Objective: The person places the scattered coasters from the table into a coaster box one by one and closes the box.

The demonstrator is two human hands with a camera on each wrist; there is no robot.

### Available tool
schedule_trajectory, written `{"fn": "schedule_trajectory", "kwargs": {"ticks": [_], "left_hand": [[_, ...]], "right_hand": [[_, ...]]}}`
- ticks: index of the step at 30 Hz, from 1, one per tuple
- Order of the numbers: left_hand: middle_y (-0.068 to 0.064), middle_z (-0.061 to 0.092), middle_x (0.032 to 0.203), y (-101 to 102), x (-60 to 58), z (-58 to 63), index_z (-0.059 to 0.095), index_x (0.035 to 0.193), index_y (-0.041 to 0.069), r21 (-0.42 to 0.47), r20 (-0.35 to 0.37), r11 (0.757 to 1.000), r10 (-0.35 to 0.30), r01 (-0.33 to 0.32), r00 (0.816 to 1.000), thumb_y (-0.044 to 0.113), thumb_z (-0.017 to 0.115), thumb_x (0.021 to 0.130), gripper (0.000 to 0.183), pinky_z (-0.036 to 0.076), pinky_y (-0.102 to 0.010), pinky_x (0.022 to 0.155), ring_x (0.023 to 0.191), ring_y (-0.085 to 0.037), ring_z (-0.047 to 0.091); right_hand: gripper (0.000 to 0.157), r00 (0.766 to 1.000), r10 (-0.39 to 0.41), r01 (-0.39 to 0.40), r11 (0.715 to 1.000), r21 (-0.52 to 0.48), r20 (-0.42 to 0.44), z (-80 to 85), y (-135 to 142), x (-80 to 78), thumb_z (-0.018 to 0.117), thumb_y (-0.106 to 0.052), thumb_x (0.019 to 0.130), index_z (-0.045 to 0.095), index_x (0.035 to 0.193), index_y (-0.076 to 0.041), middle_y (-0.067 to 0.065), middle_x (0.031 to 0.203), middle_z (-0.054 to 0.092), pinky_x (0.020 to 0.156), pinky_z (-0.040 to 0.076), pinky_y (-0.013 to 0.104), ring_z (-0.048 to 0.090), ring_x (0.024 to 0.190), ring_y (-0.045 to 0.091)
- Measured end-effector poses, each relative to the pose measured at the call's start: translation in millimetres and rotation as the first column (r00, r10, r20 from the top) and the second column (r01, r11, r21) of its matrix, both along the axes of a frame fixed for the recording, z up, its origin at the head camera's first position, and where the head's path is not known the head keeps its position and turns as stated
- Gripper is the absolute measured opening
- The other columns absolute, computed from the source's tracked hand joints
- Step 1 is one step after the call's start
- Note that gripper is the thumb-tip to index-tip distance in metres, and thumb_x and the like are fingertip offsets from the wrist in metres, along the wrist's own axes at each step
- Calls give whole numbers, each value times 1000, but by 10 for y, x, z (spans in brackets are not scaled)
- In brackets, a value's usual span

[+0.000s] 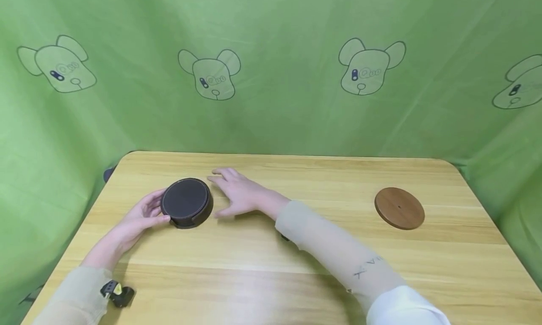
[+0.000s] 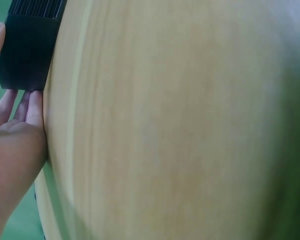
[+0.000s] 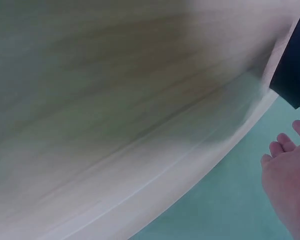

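A stack of black round coasters (image 1: 185, 198) with a stitched rim sits in a low black holder (image 1: 206, 211) on the left part of the table. My left hand (image 1: 141, 217) holds the holder's left side, thumb toward the front and fingers farther back. In the left wrist view, fingertips of the left hand (image 2: 20, 125) meet the dark wall of the holder (image 2: 27, 52). To the right of the holder, my right hand (image 1: 239, 193) is spread with a gap before the holder. The right wrist view also shows this hand (image 3: 290, 172) apart from the holder (image 3: 295, 65).
A flat brown wooden disc (image 1: 399, 208) with a small hole in its centre lies on the right side of the wood-grain table (image 1: 296, 174). Green curtains (image 1: 288, 118) with printed animal heads hang behind the table and at both sides.
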State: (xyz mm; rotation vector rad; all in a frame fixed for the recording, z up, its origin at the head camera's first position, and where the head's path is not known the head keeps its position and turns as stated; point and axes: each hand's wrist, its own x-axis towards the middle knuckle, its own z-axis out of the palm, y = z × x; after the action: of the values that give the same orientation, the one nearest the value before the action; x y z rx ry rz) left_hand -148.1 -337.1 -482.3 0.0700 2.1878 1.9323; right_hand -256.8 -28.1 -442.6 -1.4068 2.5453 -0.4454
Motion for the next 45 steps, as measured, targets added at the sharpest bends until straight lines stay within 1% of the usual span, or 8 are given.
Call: {"fn": "schedule_trajectory", "kwargs": {"ticks": [7,15,18,24,29,35,42,45], "left_hand": [[25,52,133,-10,14,-1,21,164,-6,-13,12,1000,6,-6,1000,-3,72,94,87,43,-3,103,121,12,55],[27,52,133,-19,30,5,22,164,-5,-25,6,1000,13,-13,1000,-2,72,94,87,42,-3,103,121,13,54],[27,53,133,-22,37,-2,24,164,-5,-14,1,1000,10,-10,1000,-3,72,94,85,43,-3,103,121,12,55],[25,57,132,-21,46,-18,26,163,-4,44,-9,999,2,-2,1000,-6,70,94,82,47,-6,103,120,11,60],[26,58,131,-20,53,-18,27,163,-3,49,-4,999,5,-5,1000,-6,70,94,81,48,-6,103,120,12,60],[26,58,132,-18,50,-28,28,163,-2,39,-9,999,1,-1,1000,-6,70,94,81,47,-6,103,120,11,59],[27,56,133,-2,39,-18,24,164,-4,4,-3,1000,-3,3,1000,-3,72,94,85,45,-5,103,121,12,58],[27,56,132,8,34,-13,23,164,-6,8,0,1000,-1,1,1000,-4,72,94,85,45,-5,103,120,12,59]], "right_hand": [[108,1000,-10,11,1000,17,-20,-4,265,-22,81,-54,87,27,167,-5,20,174,22,134,26,51,24,161,36],[107,999,-28,30,999,29,-40,30,579,-29,81,-54,87,28,167,-6,21,173,24,133,28,54,26,160,38],[106,998,-34,35,999,29,-45,23,716,-21,79,-55,88,28,167,-6,21,172,24,133,29,54,25,160,39],[102,998,-51,51,999,12,-22,-3,1024,43,77,-53,91,29,166,-4,23,172,23,132,28,58,24,161,41],[101,997,-78,78,997,10,-28,-50,1291,95,77,-53,91,31,165,-3,25,172,24,131,29,61,25,160,43],[100,992,-116,115,993,-19,-44,-75,1606,147,78,-52,91,33,164,-1,26,170,28,127,34,65,29,157,45],[100,984,-166,163,986,-45,-68,-91,1957,184,79,-52,91,33,164,-1,27,169,29,126,33,66,29,157,46],[99,977,-195,191,980,-51,-83,-89,2115,210,79,-51,90,34,163,0,28,168,30,125,34,67,30,155,47]]}}
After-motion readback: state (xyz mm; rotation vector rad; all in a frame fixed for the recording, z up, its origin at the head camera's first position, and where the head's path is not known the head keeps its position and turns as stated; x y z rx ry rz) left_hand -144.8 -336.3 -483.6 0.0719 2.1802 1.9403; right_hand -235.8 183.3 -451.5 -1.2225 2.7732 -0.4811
